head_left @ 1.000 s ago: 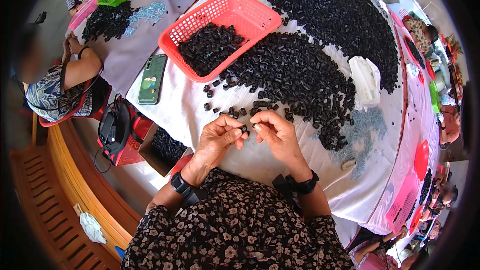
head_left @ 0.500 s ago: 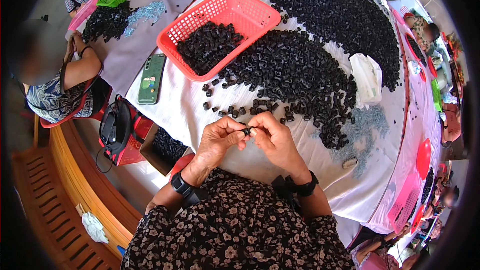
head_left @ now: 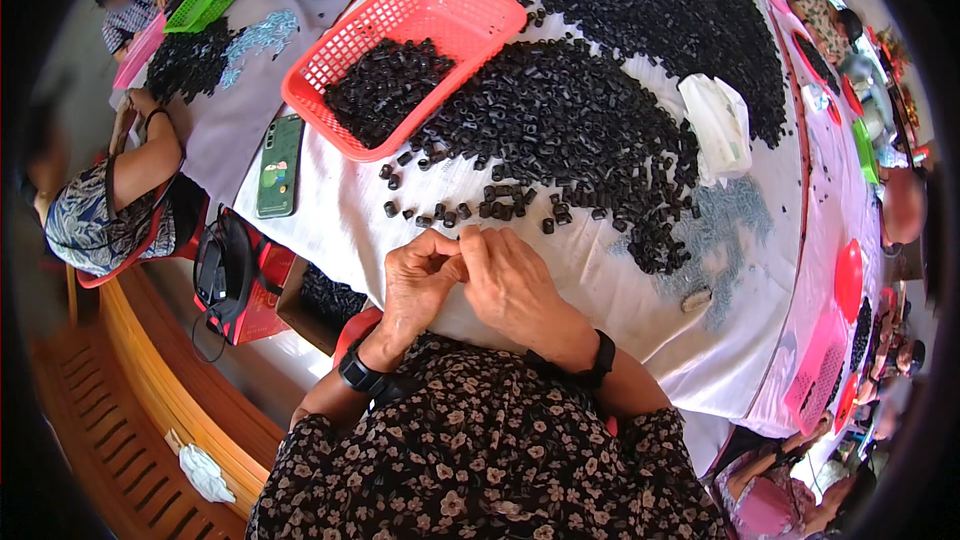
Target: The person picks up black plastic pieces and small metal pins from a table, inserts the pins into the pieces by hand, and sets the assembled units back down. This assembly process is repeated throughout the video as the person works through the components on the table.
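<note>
My left hand (head_left: 422, 278) and my right hand (head_left: 516, 292) meet over the near edge of the table, fingertips pinched together. A small black plastic part is between the left fingers, almost wholly hidden now; the earlier frame shows it better. What the right fingertips pinch is covered by the fingers. Just beyond my hands lie loose black plastic parts (head_left: 506, 202), which run into a wide heap (head_left: 570, 130). A red plastic basket (head_left: 465, 12) behind them holds more black parts (head_left: 385, 90).
Small silvery pins (head_left: 728, 240) are spread right of the heap, beside a white plastic packet (head_left: 716, 128). A green phone (head_left: 280, 170) lies left of the basket. At the left, a seated person's arm (head_left: 145, 165) rests by the table; a black bag (head_left: 222, 265) hangs below.
My right hand has turned and closed in over the left fingertips, covering the black part that showed between them. The whole view has shifted slightly.
</note>
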Action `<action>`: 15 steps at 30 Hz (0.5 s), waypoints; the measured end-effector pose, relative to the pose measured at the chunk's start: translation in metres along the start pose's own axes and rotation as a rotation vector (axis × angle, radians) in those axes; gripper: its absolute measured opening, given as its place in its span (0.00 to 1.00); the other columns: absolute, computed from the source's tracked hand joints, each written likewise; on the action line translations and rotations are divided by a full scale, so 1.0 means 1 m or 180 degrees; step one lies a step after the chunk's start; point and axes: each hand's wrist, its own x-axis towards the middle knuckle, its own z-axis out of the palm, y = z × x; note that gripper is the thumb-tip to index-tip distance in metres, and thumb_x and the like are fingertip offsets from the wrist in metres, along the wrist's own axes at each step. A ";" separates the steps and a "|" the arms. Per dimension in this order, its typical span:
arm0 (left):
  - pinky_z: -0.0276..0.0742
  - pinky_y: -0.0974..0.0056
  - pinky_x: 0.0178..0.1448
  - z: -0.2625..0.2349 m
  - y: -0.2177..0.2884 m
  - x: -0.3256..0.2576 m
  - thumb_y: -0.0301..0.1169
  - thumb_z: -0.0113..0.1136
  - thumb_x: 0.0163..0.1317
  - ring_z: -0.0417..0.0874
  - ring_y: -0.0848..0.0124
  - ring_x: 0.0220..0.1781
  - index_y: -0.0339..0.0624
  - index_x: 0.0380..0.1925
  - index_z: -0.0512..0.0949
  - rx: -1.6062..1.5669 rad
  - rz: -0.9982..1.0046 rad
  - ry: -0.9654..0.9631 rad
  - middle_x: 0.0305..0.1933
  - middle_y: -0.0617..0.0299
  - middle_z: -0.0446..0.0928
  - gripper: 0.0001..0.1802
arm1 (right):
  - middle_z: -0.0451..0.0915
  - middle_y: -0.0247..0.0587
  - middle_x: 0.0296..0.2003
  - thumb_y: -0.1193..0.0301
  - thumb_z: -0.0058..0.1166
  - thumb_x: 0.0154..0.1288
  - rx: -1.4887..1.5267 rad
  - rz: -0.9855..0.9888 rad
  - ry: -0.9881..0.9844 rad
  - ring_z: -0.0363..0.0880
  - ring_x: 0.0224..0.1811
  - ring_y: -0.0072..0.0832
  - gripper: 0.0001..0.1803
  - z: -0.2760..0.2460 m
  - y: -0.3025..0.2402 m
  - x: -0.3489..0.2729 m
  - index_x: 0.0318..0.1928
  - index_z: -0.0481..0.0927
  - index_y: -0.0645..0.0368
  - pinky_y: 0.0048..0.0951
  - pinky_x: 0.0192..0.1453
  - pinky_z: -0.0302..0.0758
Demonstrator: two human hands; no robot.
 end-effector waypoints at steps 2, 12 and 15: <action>0.71 0.76 0.34 0.001 0.000 0.000 0.16 0.58 0.56 0.73 0.84 0.29 0.34 0.26 0.77 0.0168 -0.0090 0.0120 0.26 0.69 0.77 0.04 | 0.69 0.41 0.26 0.74 0.48 0.53 -0.0141 0.0059 -0.0020 0.71 0.31 0.32 0.15 0.002 -0.004 0.000 0.41 0.67 0.67 0.28 0.32 0.71; 0.67 0.76 0.25 0.011 -0.002 0.002 0.17 0.57 0.55 0.70 0.85 0.23 0.36 0.20 0.74 0.0506 -0.0111 0.0342 0.21 0.70 0.74 0.07 | 0.71 0.37 0.24 0.72 0.48 0.51 -0.0337 0.0072 0.0181 0.71 0.31 0.28 0.10 0.012 -0.003 -0.006 0.36 0.68 0.61 0.25 0.29 0.71; 0.67 0.76 0.24 0.014 -0.007 0.004 0.18 0.58 0.55 0.69 0.85 0.23 0.36 0.19 0.73 0.0788 0.0080 0.0461 0.20 0.71 0.73 0.08 | 0.70 0.37 0.24 0.72 0.48 0.50 -0.0329 0.0234 0.0084 0.71 0.31 0.29 0.11 0.015 -0.004 -0.006 0.35 0.68 0.61 0.26 0.30 0.71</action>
